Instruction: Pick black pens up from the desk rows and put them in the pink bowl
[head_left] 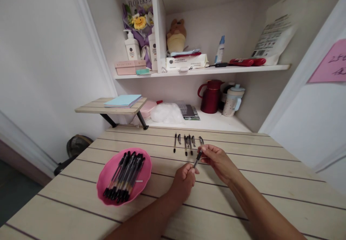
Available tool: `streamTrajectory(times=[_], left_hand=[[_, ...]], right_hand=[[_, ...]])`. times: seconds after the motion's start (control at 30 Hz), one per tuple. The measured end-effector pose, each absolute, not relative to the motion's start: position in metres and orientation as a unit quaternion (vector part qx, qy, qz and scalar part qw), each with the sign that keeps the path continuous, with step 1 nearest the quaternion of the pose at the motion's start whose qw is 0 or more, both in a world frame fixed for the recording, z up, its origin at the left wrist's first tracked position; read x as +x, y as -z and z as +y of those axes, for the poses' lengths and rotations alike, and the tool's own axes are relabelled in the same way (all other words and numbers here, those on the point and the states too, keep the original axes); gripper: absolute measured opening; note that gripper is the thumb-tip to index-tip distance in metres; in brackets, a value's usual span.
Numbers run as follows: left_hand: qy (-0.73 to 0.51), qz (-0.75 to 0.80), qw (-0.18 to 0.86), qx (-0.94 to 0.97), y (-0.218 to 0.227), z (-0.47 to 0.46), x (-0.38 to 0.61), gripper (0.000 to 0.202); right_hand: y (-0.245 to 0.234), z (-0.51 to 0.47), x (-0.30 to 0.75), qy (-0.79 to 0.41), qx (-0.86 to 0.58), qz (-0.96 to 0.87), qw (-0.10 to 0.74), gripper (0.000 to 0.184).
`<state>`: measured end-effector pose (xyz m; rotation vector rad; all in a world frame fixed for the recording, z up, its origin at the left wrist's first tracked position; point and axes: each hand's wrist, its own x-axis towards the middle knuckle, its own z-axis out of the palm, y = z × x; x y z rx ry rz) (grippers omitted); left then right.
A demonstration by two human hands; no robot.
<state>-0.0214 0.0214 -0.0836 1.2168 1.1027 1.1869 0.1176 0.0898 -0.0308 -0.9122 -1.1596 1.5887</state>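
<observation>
Both my hands hold one black pen [198, 158] above the wooden table [243, 196]. My left hand [183, 182] is curled into a fist round the pen's lower end. My right hand [217, 160] pinches its upper end with thumb and fingers. Just beyond them, a few black pens [186, 144] and loose pen caps [200, 140] lie in a row on the table. To the left sits a pink plate [108, 171] holding several black pens [124, 177] side by side.
A small wooden riser [92, 108] with a blue notebook [123, 100] stands at the table's back left. Behind it a recessed counter holds a red jug [211, 96], a cup [233, 100] and white stuffing [167, 113]. A shelf [265, 67] above carries bottles and boxes.
</observation>
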Motion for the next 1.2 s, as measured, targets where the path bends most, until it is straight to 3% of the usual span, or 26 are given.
streamTrajectory(times=[0.23,0.63,0.77,0.93,1.07,1.2], left_hand=[[-0.487,0.464,0.511,0.536,0.086,0.021,-0.023,0.023],[-0.477,0.391,0.641,0.457,0.074,0.019,-0.025,0.031],[-0.480,0.404,0.623,0.467,0.075,0.020,-0.025,0.029],[-0.479,0.415,0.610,0.476,0.076,0.020,-0.024,0.028],[-0.475,0.418,0.610,0.477,0.075,0.020,-0.023,0.027],[-0.474,0.422,0.610,0.475,0.074,0.019,-0.023,0.025]], right_hand=[[0.040,0.095,0.118,-0.602,-0.398,-0.495,0.485,0.026],[0.033,0.089,0.115,-0.651,-0.333,-0.501,0.463,0.034],[0.036,0.090,0.115,-0.610,-0.376,-0.501,0.485,0.028],[0.034,0.090,0.118,-0.669,-0.321,-0.496,0.451,0.034],[0.036,0.091,0.117,-0.638,-0.353,-0.491,0.477,0.025],[0.035,0.090,0.118,-0.653,-0.356,-0.494,0.450,0.029]])
